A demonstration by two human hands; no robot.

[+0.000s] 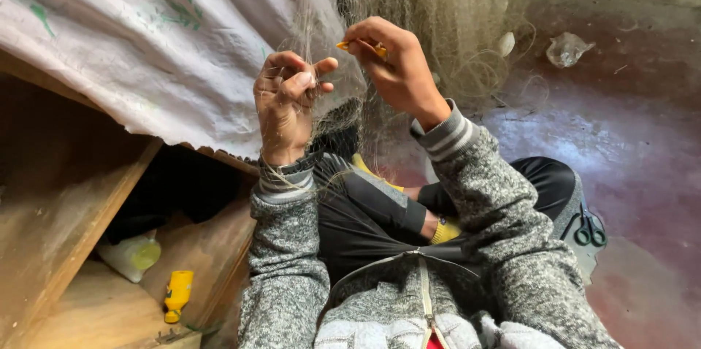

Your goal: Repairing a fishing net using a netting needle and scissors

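**Net work in hand, mid-stitch**

Left hand [286, 101] is clenched on a bunch of the net [431, 6], fingers curled tight, thumb pressed over the strands. Right hand [391, 64], just beside it, pinches a small yellow needle [361, 46] between thumb and forefinger; the tip points toward the left hand. Both hands are raised in front of the net, which hangs down behind them and drapes onto the lap.

Progress, as a judgement: work looks midway. Mesh is gripped and the needle is at it, but I can't tell how much of the net is done or left; strands too fine to read, no finished or torn patch can be made out.

Around the net:
- white tarp [146, 35] left of it, draped over a wooden frame [87, 196]
- below the tarp, a yellow bottle [177, 294] and a pale jug [135, 255] on the boards
- scissors [590, 231] on the floor right of the knee, well apart from the net
- crumpled clear plastic [568, 48] on the floor, right of the net
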